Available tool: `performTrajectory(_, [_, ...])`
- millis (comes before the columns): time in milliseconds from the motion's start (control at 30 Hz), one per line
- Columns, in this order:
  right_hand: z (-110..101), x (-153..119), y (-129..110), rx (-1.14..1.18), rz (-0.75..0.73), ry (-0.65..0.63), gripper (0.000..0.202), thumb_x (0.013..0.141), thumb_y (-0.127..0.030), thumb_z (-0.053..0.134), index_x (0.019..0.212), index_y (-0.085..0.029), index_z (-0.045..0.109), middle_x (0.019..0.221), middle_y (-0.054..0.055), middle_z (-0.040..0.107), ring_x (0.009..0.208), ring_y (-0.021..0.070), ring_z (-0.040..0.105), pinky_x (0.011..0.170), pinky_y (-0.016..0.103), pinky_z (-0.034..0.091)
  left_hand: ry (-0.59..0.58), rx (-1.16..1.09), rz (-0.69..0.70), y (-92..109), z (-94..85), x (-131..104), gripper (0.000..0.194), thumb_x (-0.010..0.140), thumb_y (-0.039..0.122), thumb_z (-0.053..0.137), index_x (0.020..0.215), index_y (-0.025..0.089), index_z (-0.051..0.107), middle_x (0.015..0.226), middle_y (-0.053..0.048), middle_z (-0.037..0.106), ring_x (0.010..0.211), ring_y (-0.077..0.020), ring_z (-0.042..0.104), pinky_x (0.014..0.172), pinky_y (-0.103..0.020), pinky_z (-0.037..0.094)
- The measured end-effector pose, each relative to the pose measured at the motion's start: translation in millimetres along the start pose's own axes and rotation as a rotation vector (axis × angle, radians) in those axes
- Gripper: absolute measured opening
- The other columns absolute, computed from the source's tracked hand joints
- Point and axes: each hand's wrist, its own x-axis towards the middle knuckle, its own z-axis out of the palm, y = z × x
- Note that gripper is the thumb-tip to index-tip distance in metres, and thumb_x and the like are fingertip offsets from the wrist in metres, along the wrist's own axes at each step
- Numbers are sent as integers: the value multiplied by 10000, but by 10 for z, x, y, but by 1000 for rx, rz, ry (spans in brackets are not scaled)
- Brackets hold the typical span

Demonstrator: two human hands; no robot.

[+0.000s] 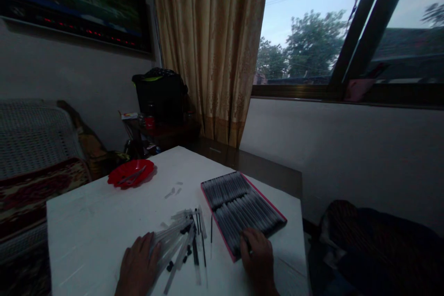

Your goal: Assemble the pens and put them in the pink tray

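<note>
My left hand (138,261) rests on the white table at the left edge of a loose pile of clear, thin plastic pieces (173,245) with black parts. Its fingers lie flat, slightly apart. On the right, my right hand (256,256) is at the near edge of a red-rimmed tray (263,196), fingers bent over its contents; whether they hold a piece is too dark to tell. Two rows of slim dark and clear pieces (246,210) fill the tray. A few thin black sticks (203,245) lie between pile and tray.
A red scalloped plate (147,173) holding a metal tool stands at the table's back left. Small clear scraps (169,193) lie mid-table. Beyond the white table (90,226) are a woven chair (34,134), a curtain (211,46) and dark cloth (381,245) at right.
</note>
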Motion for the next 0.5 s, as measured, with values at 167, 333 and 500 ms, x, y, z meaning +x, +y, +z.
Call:
performTrajectory(167, [37, -35, 153, -55, -81, -26, 178, 900, -278, 486, 864, -226, 653, 855, 50, 697, 812, 204, 627, 728, 319, 418, 6, 39, -79, 82, 3, -13, 399, 838, 255, 411, 1189, 186, 588, 1257, -97, 625, 1208, -286, 493, 1007, -493, 343])
performTrajectory(333, [27, -22, 116, -58, -39, -20, 198, 903, -274, 469, 852, -222, 654, 850, 51, 695, 803, 206, 625, 726, 323, 412, -34, 51, -24, 91, -61, -7, 395, 837, 206, 396, 1157, 217, 626, 1271, -76, 621, 1218, -286, 489, 1014, -498, 338])
performTrajectory(500, [0, -16, 73, -51, -29, -14, 217, 915, -269, 458, 844, -211, 655, 840, 59, 693, 796, 209, 620, 733, 329, 406, -25, -8, -49, 119, -84, 86, 431, 882, 276, 352, 1206, 129, 594, 1255, -137, 621, 1206, -298, 505, 1008, -489, 354])
